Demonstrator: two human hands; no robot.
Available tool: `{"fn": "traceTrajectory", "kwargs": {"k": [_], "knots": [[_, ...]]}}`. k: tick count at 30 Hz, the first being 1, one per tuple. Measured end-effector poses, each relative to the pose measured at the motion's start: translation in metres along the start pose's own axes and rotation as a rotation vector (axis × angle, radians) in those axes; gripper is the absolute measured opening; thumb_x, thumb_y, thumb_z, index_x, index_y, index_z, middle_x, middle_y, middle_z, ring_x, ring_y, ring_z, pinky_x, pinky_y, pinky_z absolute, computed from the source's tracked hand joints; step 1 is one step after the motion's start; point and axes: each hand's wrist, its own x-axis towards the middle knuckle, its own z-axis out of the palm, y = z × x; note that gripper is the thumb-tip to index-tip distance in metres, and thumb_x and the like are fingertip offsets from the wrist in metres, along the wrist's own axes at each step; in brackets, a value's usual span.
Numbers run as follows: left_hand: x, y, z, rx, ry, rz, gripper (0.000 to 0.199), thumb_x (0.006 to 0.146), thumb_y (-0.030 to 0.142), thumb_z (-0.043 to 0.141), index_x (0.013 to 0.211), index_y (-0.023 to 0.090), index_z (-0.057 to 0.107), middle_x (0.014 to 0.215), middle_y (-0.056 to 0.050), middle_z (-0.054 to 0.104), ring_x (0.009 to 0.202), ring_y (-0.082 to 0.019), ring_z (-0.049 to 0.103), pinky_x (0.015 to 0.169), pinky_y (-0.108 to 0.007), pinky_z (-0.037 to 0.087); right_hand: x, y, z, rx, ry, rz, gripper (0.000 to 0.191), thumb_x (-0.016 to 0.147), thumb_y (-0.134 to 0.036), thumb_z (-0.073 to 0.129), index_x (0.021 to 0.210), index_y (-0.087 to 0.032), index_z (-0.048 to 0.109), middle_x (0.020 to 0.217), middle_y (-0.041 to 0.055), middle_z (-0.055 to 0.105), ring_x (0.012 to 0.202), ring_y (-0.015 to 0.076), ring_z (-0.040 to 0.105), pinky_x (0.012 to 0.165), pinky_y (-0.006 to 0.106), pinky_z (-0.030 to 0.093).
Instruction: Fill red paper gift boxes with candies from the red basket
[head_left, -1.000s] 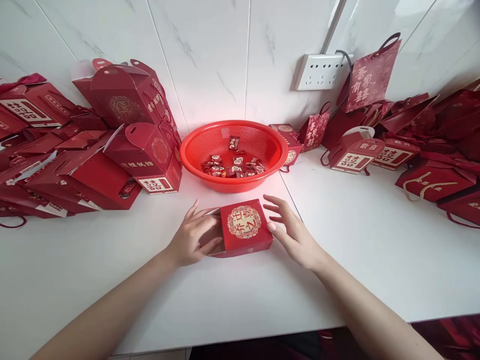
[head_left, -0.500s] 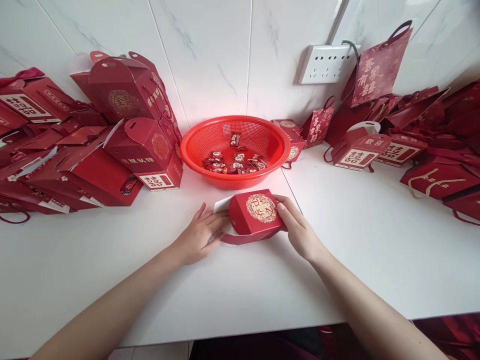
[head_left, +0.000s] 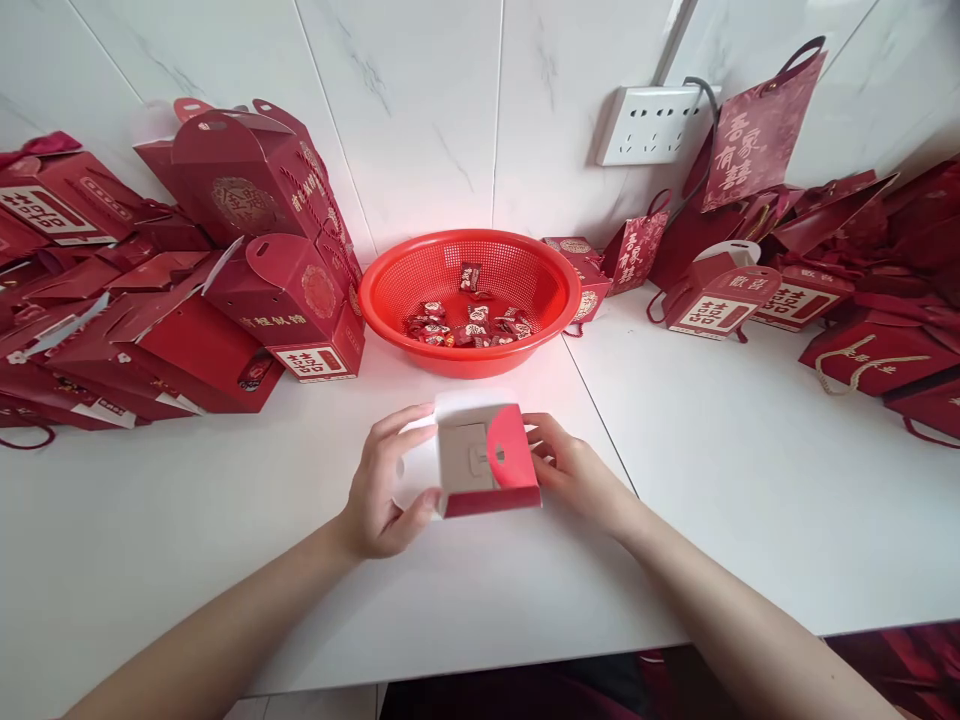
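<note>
A red cardboard box [head_left: 491, 499] stands on the white table [head_left: 480, 590], its open top facing me and its pale inside showing. My left hand [head_left: 394, 485] grips the left side, fingers on the white flap and thumb at the near left corner. Against the right side, my right hand [head_left: 566, 465] has its fingers bent round the box edge; the fingertips are partly hidden. A rounded red flap with a small slot leans over the opening on the right. Behind the box, a red plastic basket [head_left: 471, 362] holds several small wrapped pieces [head_left: 477, 316].
Many red gift boxes [head_left: 300, 290] are piled at the left. More red boxes [head_left: 712, 300] and bags [head_left: 765, 135] stand at the right. A white power socket [head_left: 649, 125] is on the tiled wall, with a grey cable. The table's front edge runs below my forearms.
The box has turned upright, so its inside now faces me instead of its printed side. My left hand has moved from inside the flaps to the outer left side.
</note>
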Motion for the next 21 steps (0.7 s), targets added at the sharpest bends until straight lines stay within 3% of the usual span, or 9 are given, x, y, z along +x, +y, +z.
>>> {"fn": "traceTrajectory", "kwargs": {"k": [4, 6, 10, 13, 16, 19, 21], "knots": [[-0.005, 0.007, 0.000, 0.025, -0.093, 0.122, 0.050, 0.091, 0.031, 0.056, 0.140, 0.025, 0.048, 0.147, -0.017, 0.042, 0.131, -0.037, 0.056, 0.102, -0.056, 0.054, -0.003, -0.004, 0.005, -0.072, 0.000, -0.121, 0.038, 0.090, -0.013, 0.045, 0.125, -0.026, 0.049, 0.102, 0.0036, 0.070, 0.082, 0.0188, 0.067, 0.068, 0.032, 0.055], [-0.006, 0.007, 0.000, 0.041, -0.140, 0.106, 0.044, 0.091, 0.033, 0.055, 0.135, 0.025, 0.053, 0.150, -0.017, 0.040, 0.133, -0.038, 0.053, 0.103, -0.056, 0.053, -0.004, -0.005, 0.006, -0.095, 0.002, -0.142, 0.040, 0.088, -0.009, 0.044, 0.124, -0.026, 0.049, 0.101, 0.0032, 0.070, 0.079, 0.0185, 0.066, 0.068, 0.032, 0.054], [-0.003, 0.005, -0.001, -0.016, -0.128, 0.056, 0.038, 0.094, 0.038, 0.054, 0.128, 0.022, 0.059, 0.155, -0.017, 0.037, 0.137, -0.038, 0.049, 0.108, -0.056, 0.049, -0.004, -0.005, 0.005, -0.118, -0.005, -0.162, 0.042, 0.088, -0.007, 0.042, 0.126, -0.025, 0.049, 0.101, 0.0043, 0.070, 0.083, 0.0188, 0.066, 0.072, 0.033, 0.056], [0.000, 0.001, -0.001, -0.064, -0.138, -0.042, 0.039, 0.095, 0.047, 0.055, 0.124, 0.022, 0.062, 0.154, -0.018, 0.039, 0.140, -0.038, 0.045, 0.111, -0.056, 0.045, -0.003, -0.003, 0.004, -0.172, -0.010, -0.187, 0.044, 0.089, -0.006, 0.043, 0.128, -0.025, 0.051, 0.108, 0.0058, 0.069, 0.087, 0.0191, 0.067, 0.076, 0.035, 0.057], [0.002, -0.007, -0.001, -0.108, -0.176, -0.237, 0.049, 0.093, 0.056, 0.055, 0.127, 0.022, 0.061, 0.139, -0.018, 0.051, 0.137, -0.037, 0.048, 0.106, -0.052, 0.048, -0.001, 0.001, 0.004, -0.301, 0.044, -0.233, 0.040, 0.091, -0.010, 0.046, 0.127, -0.025, 0.055, 0.123, 0.0100, 0.063, 0.092, 0.0213, 0.068, 0.076, 0.038, 0.059], [0.002, -0.016, -0.002, -0.191, -0.208, -0.391, 0.052, 0.094, 0.054, 0.054, 0.135, 0.022, 0.053, 0.129, -0.016, 0.056, 0.130, -0.033, 0.052, 0.099, -0.043, 0.051, -0.001, 0.000, 0.002, -0.349, 0.215, -0.385, 0.034, 0.098, -0.019, 0.048, 0.130, -0.027, 0.054, 0.134, 0.0121, 0.056, 0.108, 0.0250, 0.065, 0.084, 0.043, 0.059], [0.002, -0.020, -0.003, -0.236, -0.227, -0.423, 0.048, 0.095, 0.049, 0.055, 0.135, 0.022, 0.052, 0.128, -0.015, 0.056, 0.125, -0.031, 0.055, 0.095, -0.039, 0.052, -0.001, -0.005, -0.002, -0.330, 0.287, -0.538, 0.033, 0.101, -0.024, 0.051, 0.133, -0.029, 0.052, 0.138, 0.0122, 0.052, 0.123, 0.0272, 0.058, 0.096, 0.047, 0.056]]}}
